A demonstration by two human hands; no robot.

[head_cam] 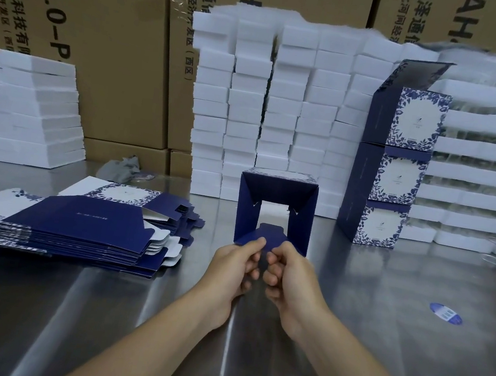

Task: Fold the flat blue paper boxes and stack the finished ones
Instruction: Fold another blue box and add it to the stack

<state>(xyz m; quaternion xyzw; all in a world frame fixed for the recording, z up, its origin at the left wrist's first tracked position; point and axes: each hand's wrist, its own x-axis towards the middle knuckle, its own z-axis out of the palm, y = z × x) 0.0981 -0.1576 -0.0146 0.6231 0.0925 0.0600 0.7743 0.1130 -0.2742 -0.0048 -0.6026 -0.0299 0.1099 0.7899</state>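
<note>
Bare forearms reach up from the bottom edge of the frame and meet at centre, where the left hand (235,265) and right hand (289,275) sit knuckle to knuckle, fingers curled under and thumbs on top, both pinching the near flap (269,238) of a half-folded box (275,210). That box stands on the worktop (377,347) just beyond the hands, its open end facing the camera and its long axis running away towards the back. Its inner walls are matt navy card, the two side flaps are bent inward at a slant, and its top face is white with a blue leaf border. The worktop is brushed steel with soft streaks of glare. At left centre lies a low pile of flats (62,226), thin card sheets in navy and floral white, with their tabbed edges towards the box. At right centre, well apart from the hands, a stack (390,175) of three finished boxes rises one upon another, square floral fronts to the camera, the top one's lid flap raised. Behind them stand columns of white foam blocks (266,111), and behind those, brown cartons (117,44) printed with dark characters. A blue oval sticker (445,313) lies flat at lower right, and a crumpled grey rag (120,168) sits at the back left.
</note>
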